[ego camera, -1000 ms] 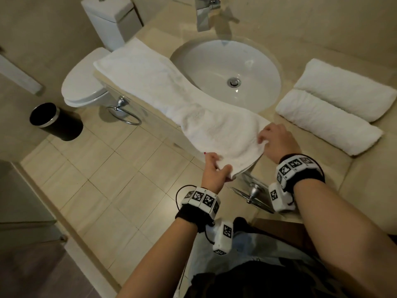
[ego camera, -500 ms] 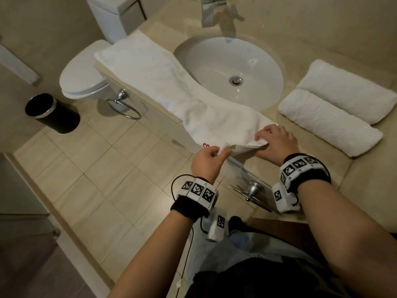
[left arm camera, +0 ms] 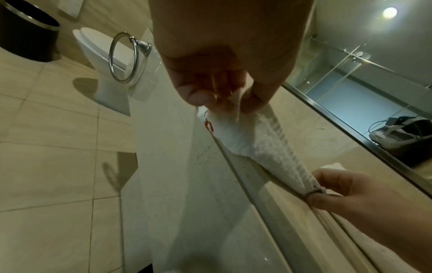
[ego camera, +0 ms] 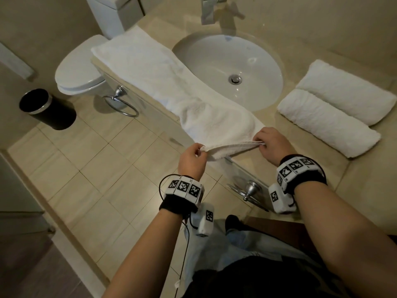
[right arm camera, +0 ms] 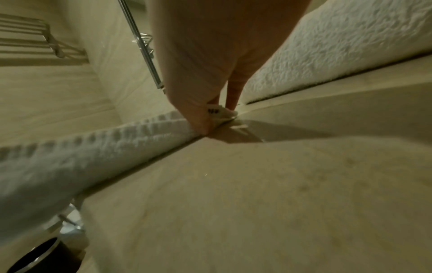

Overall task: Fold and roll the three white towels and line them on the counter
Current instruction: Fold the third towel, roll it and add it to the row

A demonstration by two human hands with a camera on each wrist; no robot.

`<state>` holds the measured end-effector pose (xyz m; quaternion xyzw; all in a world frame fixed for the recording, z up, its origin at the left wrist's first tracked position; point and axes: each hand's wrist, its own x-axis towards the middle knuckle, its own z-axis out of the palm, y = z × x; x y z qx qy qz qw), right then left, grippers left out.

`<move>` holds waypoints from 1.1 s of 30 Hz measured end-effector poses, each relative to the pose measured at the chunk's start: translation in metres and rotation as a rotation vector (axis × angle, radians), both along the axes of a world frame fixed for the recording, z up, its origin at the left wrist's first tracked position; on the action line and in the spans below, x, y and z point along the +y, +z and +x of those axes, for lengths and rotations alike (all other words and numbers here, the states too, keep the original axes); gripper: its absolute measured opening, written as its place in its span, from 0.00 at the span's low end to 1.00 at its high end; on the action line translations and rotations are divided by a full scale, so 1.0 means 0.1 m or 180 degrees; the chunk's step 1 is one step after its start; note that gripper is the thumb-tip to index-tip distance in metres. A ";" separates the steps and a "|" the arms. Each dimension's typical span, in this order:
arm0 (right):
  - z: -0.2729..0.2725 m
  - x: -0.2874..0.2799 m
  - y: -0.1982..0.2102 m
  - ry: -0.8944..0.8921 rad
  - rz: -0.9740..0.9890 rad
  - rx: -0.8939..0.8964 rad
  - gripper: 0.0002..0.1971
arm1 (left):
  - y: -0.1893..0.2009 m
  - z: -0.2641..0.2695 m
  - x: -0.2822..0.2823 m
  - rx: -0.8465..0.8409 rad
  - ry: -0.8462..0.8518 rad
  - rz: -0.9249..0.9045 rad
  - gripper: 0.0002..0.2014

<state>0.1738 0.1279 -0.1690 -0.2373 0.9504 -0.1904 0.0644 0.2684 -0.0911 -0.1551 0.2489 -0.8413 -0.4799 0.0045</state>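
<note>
A long white towel (ego camera: 150,76) lies folded along the counter's front edge, from beside the toilet to my hands. My left hand (ego camera: 198,150) pinches its near left corner off the counter edge; the left wrist view shows that left hand (left arm camera: 224,103) with thumb and fingers on the towel (left arm camera: 254,147). My right hand (ego camera: 261,143) pinches the near right corner on the counter, and the right wrist view shows the right hand (right arm camera: 211,122) on the towel (right arm camera: 93,153) hem and its label. Two rolled white towels (ego camera: 326,121) (ego camera: 345,91) lie side by side on the right.
The beige counter (ego camera: 365,201) holds a white sink (ego camera: 214,52) with a faucet (ego camera: 209,11) behind it. A toilet (ego camera: 79,67) and a black bin (ego camera: 47,108) stand on the tiled floor at left. Two towel rings (ego camera: 122,104) (ego camera: 247,190) hang on the counter front.
Both hands have lifted the towel's near end, which hung over the counter front, and pulled it taut between them at the counter edge. The view has shifted slightly.
</note>
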 end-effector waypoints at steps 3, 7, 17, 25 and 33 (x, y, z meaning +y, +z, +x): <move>-0.08 0.06 0.03 -0.0168 0.0095 -0.0188 0.11 | -0.07 0.05 0.02 -0.0182 -0.0246 0.0227 0.06; -0.19 0.18 0.01 -0.0466 0.0111 -0.0397 0.11 | -0.15 0.14 0.05 -0.0565 -0.0735 0.0426 0.06; -0.23 0.25 0.04 -0.1018 -0.0161 -0.0780 0.09 | -0.15 0.15 0.14 -0.0696 -0.0870 0.0384 0.11; -0.24 0.15 0.11 -0.1146 -0.0188 -0.0646 0.06 | -0.19 0.08 0.23 -0.1186 0.0214 0.1315 0.11; -0.15 0.08 0.15 -0.0657 0.0375 0.0002 0.06 | -0.24 0.11 0.28 -0.0712 0.0710 0.1979 0.18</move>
